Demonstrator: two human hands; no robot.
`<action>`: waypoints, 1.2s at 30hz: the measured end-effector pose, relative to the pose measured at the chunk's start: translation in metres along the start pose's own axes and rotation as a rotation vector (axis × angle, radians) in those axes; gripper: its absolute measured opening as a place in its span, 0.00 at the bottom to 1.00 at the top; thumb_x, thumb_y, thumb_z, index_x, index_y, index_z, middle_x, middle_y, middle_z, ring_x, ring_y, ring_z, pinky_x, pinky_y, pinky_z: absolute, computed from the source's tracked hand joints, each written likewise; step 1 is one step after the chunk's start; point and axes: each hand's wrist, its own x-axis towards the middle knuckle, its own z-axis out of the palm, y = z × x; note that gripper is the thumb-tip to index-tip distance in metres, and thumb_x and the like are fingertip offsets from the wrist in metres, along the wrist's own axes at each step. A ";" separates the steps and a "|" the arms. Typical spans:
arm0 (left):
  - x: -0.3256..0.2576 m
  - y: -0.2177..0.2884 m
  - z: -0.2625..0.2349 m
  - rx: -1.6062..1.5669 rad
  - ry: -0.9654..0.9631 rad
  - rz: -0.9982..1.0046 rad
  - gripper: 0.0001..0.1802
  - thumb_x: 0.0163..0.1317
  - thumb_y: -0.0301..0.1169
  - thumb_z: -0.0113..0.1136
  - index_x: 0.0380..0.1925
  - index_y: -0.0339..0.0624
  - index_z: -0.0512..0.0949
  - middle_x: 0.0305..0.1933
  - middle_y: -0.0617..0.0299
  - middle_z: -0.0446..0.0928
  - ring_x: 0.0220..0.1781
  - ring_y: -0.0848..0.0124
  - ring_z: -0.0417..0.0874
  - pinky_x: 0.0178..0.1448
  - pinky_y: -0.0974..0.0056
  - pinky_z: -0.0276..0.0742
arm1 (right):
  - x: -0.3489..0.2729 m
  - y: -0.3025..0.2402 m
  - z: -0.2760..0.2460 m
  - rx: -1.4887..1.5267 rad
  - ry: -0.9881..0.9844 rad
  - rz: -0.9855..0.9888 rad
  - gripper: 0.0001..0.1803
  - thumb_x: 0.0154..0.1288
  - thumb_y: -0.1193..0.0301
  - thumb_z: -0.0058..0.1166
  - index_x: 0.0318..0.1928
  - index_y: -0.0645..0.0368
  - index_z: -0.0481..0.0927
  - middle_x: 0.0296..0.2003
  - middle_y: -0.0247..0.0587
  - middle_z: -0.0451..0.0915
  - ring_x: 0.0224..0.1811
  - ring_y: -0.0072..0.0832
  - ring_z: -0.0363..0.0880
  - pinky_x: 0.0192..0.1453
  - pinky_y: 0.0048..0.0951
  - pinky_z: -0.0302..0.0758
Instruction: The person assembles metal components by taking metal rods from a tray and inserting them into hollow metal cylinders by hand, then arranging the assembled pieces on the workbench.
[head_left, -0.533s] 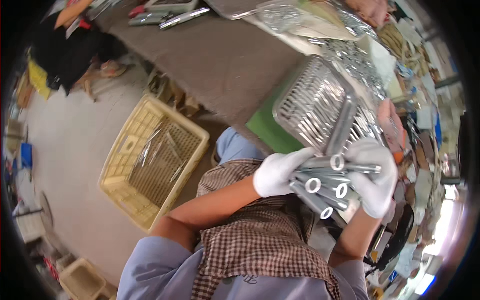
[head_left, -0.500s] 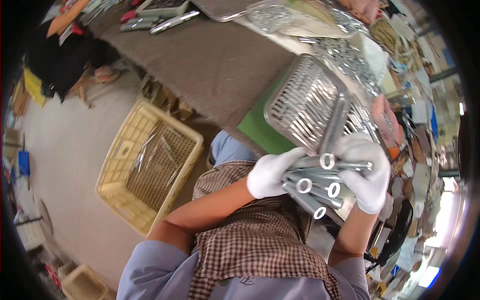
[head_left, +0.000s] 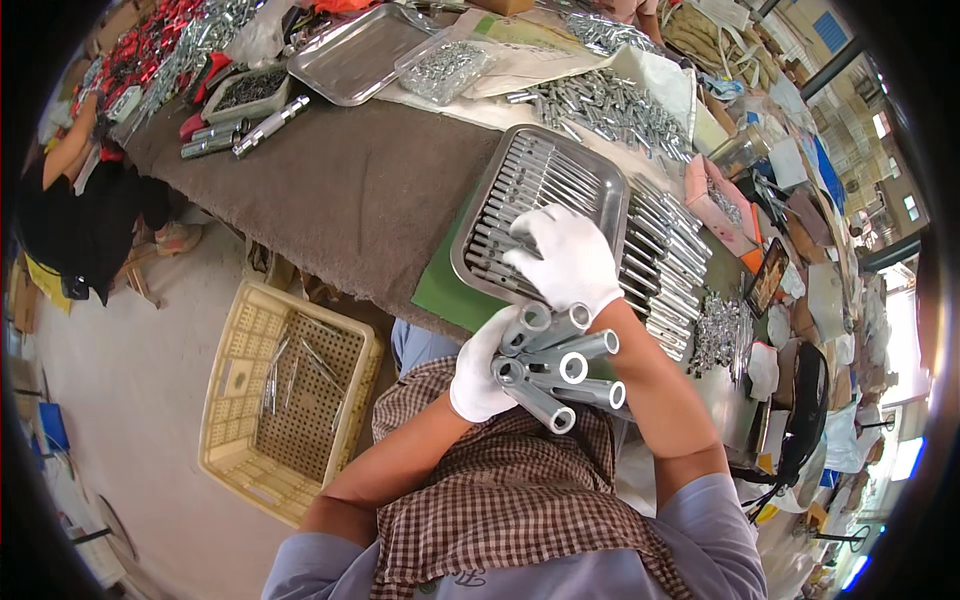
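Meanwhile, Tubes Gathered at the Tray

Nearest the person, the gloved left hand [head_left: 478,372] was closed around a bundle of grey metal tubes [head_left: 558,368], held above a checked apron [head_left: 500,500] just short of the steel tray [head_left: 590,180]. Beyond the bundle, the gloved right hand [head_left: 565,258] lay spread open, palm down on the rods inside that tray, gripping nothing. Left of the tray sat a yellow crate [head_left: 230,400] on the floor; past it stretched the brown tabletop [head_left: 340,190].
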 end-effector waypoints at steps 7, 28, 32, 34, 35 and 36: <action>0.008 0.000 0.001 -0.519 0.065 -0.234 0.25 0.68 0.52 0.40 0.44 0.40 0.72 0.45 0.54 0.76 0.43 0.47 0.82 0.47 0.39 0.82 | -0.005 -0.008 0.004 -0.092 -0.036 0.043 0.13 0.57 0.62 0.58 0.39 0.56 0.76 0.35 0.46 0.77 0.38 0.43 0.78 0.45 0.41 0.74; 0.006 -0.008 -0.003 0.414 -0.064 0.154 0.38 0.43 0.27 0.73 0.55 0.31 0.66 0.48 0.52 0.80 0.49 0.63 0.83 0.52 0.65 0.78 | -0.055 -0.047 -0.121 1.039 0.521 -0.145 0.31 0.55 0.82 0.39 0.63 0.72 0.62 0.40 0.44 0.79 0.32 0.21 0.76 0.38 0.17 0.75; 0.005 -0.016 -0.010 0.476 -0.021 0.152 0.37 0.42 0.28 0.74 0.54 0.31 0.68 0.48 0.52 0.80 0.46 0.62 0.84 0.50 0.65 0.79 | -0.060 -0.057 -0.124 1.069 0.507 -0.014 0.32 0.55 0.83 0.40 0.64 0.71 0.61 0.35 0.44 0.78 0.26 0.19 0.75 0.31 0.17 0.75; 0.006 -0.004 -0.005 0.519 -0.097 0.233 0.37 0.43 0.30 0.73 0.53 0.30 0.68 0.48 0.51 0.80 0.46 0.61 0.84 0.49 0.64 0.79 | -0.063 -0.056 -0.124 1.054 0.526 -0.032 0.33 0.54 0.83 0.41 0.65 0.71 0.60 0.35 0.45 0.78 0.25 0.19 0.76 0.30 0.18 0.76; 0.005 -0.005 -0.005 0.518 -0.098 0.231 0.37 0.43 0.30 0.73 0.53 0.30 0.68 0.48 0.51 0.80 0.46 0.61 0.84 0.49 0.64 0.79 | -0.065 -0.055 -0.125 1.038 0.496 -0.070 0.34 0.54 0.83 0.44 0.65 0.70 0.59 0.35 0.46 0.78 0.26 0.21 0.76 0.31 0.19 0.76; 0.005 -0.008 -0.007 0.517 -0.087 0.209 0.38 0.43 0.30 0.73 0.54 0.30 0.67 0.47 0.51 0.80 0.46 0.60 0.84 0.50 0.64 0.79 | -0.065 -0.055 -0.125 1.022 0.465 -0.110 0.34 0.54 0.83 0.47 0.65 0.70 0.58 0.35 0.47 0.78 0.26 0.22 0.77 0.31 0.20 0.77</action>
